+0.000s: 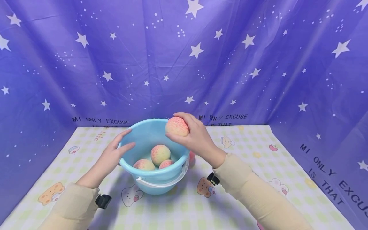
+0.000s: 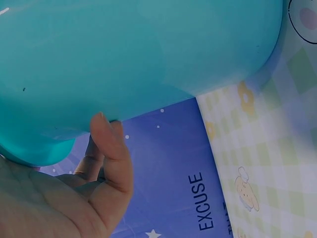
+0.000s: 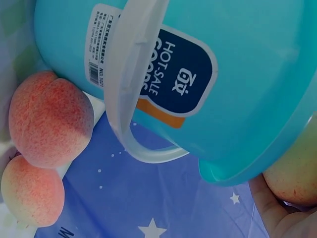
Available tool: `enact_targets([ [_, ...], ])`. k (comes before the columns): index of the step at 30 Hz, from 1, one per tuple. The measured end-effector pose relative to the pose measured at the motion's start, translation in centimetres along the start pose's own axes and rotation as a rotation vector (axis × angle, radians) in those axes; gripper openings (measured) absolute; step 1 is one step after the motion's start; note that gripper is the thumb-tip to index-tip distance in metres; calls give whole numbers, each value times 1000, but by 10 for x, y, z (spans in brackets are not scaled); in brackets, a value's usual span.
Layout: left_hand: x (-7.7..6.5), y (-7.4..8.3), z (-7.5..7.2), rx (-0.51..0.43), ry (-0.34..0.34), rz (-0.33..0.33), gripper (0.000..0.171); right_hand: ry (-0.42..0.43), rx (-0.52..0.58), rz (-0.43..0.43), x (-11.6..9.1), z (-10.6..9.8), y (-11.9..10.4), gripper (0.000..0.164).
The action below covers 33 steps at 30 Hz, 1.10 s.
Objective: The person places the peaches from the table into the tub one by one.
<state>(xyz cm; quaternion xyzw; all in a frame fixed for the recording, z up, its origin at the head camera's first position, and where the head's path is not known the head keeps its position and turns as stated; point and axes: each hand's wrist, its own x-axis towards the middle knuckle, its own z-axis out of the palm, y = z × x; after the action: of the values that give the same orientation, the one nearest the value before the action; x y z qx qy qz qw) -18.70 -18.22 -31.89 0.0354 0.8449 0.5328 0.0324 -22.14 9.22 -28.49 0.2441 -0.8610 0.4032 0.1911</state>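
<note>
A light blue bucket [image 1: 161,179] stands on the table, its white handle [image 1: 165,184] hanging down the near side. My left hand [image 1: 113,153] grips its left rim, thumb and a finger reaching over the edge. In the left wrist view other fingers [image 2: 111,153] bend against the outer wall. Over the bucket's right rim, my right hand [image 1: 195,134] holds a pink and yellow peach [image 1: 176,126] between thumb and fingers. Inside lie three more peaches, the topmost peach [image 1: 160,154] resting near the middle.
Right of the bucket, the right wrist view shows a large peach [image 3: 49,119] and a smaller-looking peach [image 3: 32,191] on the table, mostly hidden in the head view. A checked cloth [image 1: 244,191] covers the table. Behind it hangs a purple starry curtain [image 1: 161,64].
</note>
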Motion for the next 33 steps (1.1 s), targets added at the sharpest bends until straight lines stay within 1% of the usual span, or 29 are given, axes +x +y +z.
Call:
enact_targets([
  [3, -1, -1, -2, 3, 2, -3, 69, -4, -6, -11, 2, 3, -2, 58],
  [8, 0, 0, 0, 3, -1, -3, 69, -1, -19, -26, 2, 4, -1, 58],
  [16, 0, -1, -2, 18, 12, 0, 68, -15, -19, -44, 3, 9, -2, 59],
  [22, 0, -2, -3, 9, 12, 6, 68, -19, -9, -57, 6, 14, -4, 60],
  [29, 0, -3, -4, 28, 21, 9, 68, -62, -4, -50, 9, 21, -7, 61],
  [33, 0, -3, -2, 15, 4, 5, 68, -73, 5, -33, 7, 22, -8, 62],
])
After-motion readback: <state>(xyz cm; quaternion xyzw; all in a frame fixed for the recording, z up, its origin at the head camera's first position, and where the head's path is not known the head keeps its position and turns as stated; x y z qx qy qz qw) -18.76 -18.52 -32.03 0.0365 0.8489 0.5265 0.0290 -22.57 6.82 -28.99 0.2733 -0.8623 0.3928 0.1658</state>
